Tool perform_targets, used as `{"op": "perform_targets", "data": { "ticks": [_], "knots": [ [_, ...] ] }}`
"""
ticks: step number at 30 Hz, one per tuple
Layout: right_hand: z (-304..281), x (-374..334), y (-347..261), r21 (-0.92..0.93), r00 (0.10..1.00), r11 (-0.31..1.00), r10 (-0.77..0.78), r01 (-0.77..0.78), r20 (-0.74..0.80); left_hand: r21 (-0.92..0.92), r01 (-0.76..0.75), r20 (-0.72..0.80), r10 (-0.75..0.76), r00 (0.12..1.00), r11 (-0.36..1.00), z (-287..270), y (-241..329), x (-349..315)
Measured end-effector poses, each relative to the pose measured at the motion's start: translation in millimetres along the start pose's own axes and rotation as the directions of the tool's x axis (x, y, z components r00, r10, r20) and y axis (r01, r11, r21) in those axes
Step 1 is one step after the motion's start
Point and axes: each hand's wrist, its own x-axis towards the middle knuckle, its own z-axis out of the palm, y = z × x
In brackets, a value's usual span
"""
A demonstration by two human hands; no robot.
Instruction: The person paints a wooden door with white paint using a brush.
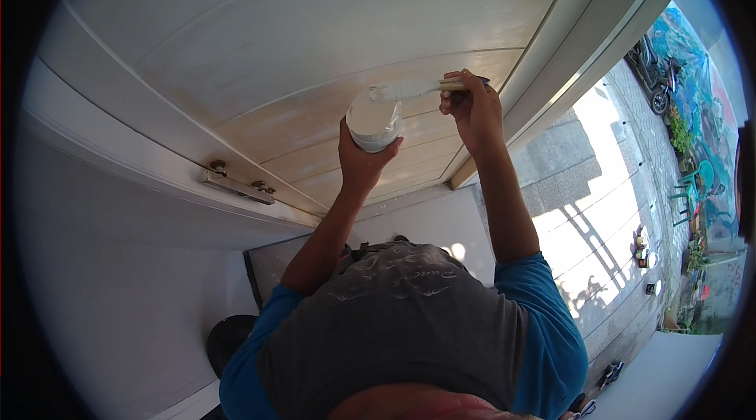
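My left hand (364, 164) is wrapped round a small round tub (373, 135) of white paint, held up in front of a pale panelled door (331, 34). In my right hand (476, 113), the fingers pinch the handle of a paintbrush (411, 89). The brush lies nearly level, its white-coated bristles over the tub's far rim; whether they touch the paint I cannot tell. White covers the door's upper panels, while brownish patches show on the lower ones, behind the tub.
A metal bolt latch (238, 184) sticks out at the door's left edge. The door frame (579, 50) runs along the right. Outside, sunlit paving (602, 207) leads to a parked motorbike (658, 96), a green chair (690, 198) and several small containers (646, 258).
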Motion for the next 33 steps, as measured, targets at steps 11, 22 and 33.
{"op": "perform_targets", "data": {
  "ticks": [11,22,33],
  "knots": [
    [38.2,21.7,-7.6,0.107,0.955,0.95,-0.288,0.295,-0.074,-0.003,0.02,0.017,-0.02,1.0,1.0,-28.4,4.1,-1.5],
    [60.5,24.4,24.1,-0.737,0.171,-0.072,-0.953,0.672,0.248,-0.016,0.123,0.08,-0.122,0.989,0.992,-109.7,-8.3,-30.7],
    [62.2,27.3,40.4,-0.622,0.382,0.281,-0.924,0.731,0.032,0.16,0.139,0.071,-0.152,0.986,0.977,-190.2,-24.8,-58.5]
  ]
}}
